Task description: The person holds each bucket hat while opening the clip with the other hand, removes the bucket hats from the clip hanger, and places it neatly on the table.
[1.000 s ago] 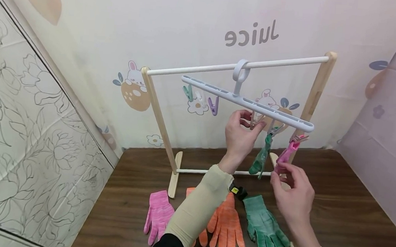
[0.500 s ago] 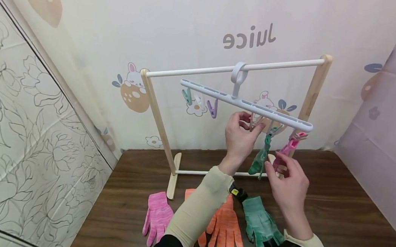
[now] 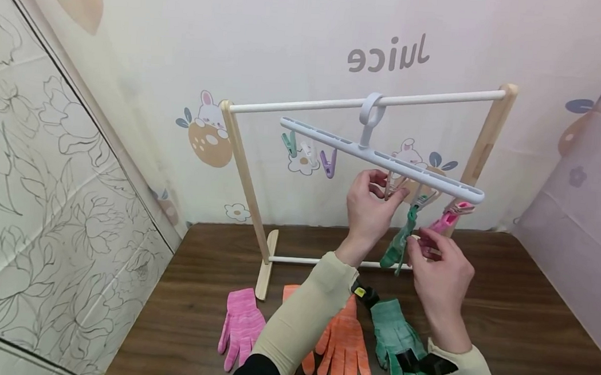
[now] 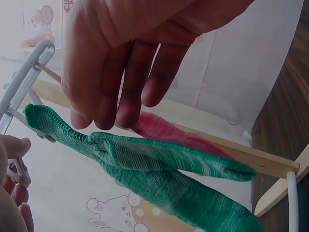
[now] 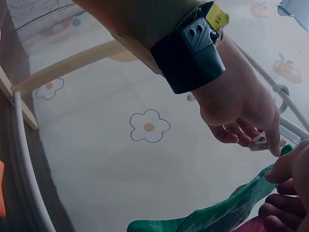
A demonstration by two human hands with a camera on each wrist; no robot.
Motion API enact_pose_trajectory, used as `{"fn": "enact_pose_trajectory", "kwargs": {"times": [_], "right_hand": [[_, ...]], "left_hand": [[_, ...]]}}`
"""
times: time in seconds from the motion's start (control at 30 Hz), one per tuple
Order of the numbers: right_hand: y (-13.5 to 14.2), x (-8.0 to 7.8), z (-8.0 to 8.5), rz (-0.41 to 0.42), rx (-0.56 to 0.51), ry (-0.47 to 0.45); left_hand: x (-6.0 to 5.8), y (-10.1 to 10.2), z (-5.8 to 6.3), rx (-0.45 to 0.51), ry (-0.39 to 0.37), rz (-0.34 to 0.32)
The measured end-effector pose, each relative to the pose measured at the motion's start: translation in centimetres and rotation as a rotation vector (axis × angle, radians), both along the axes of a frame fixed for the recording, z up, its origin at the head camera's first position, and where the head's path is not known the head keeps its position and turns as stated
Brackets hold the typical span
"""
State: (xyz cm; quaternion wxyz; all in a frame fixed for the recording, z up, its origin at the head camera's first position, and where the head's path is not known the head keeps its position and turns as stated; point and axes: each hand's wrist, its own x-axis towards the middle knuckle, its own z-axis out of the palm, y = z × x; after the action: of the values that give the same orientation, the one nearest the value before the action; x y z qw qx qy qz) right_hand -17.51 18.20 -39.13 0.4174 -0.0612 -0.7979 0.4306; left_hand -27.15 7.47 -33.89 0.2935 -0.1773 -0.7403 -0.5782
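A pale clothespin (image 4: 19, 174), hanging from the light-blue hanger (image 3: 334, 141), is pinched between the thumb and fingers of my left hand (image 3: 370, 214). Just right of it a folded green glove (image 3: 399, 242) hangs from another clothespin. A pink glove (image 3: 444, 222) dangles at the hanger's right end, partly hidden by my right hand (image 3: 441, 282). That hand's fingers bend loosely between the two hanging gloves. In the left wrist view its fingertips are close above the green glove (image 4: 178, 157), with no firm hold seen; contact is unclear.
A wooden rack (image 3: 241, 178) with white rods carries the hanger. Green, white and purple clothespins (image 3: 328, 163) hang on the hanger's left half. On the brown table (image 3: 168, 317) lie a pink glove (image 3: 242, 324), orange gloves (image 3: 343, 345) and a green glove (image 3: 390, 330). Patterned cloth covers the walls.
My right hand has shifted left and slightly up, from the pink glove's lower end towards the green glove. The left hand stays at its clothespin. The head view moved slightly.
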Motion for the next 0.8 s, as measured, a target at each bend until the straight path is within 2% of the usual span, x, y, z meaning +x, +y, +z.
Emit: {"fn": "enact_pose_trajectory", "kwargs": {"times": [0.27, 0.53, 0.8], "right_hand": [[-0.3, -0.7, 0.0, -0.022, 0.006, 0.005], [-0.5, -0.8, 0.0, -0.036, 0.006, -0.012], [-1.1, -1.6, 0.3, -0.061, 0.099, 0.008]], "left_hand": [[-0.3, -0.3, -0.1, 0.002, -0.007, -0.004], [-0.1, -0.2, 0.0, 0.004, -0.014, -0.009], [-0.1, -0.2, -0.2, 0.018, -0.029, -0.012]]}}
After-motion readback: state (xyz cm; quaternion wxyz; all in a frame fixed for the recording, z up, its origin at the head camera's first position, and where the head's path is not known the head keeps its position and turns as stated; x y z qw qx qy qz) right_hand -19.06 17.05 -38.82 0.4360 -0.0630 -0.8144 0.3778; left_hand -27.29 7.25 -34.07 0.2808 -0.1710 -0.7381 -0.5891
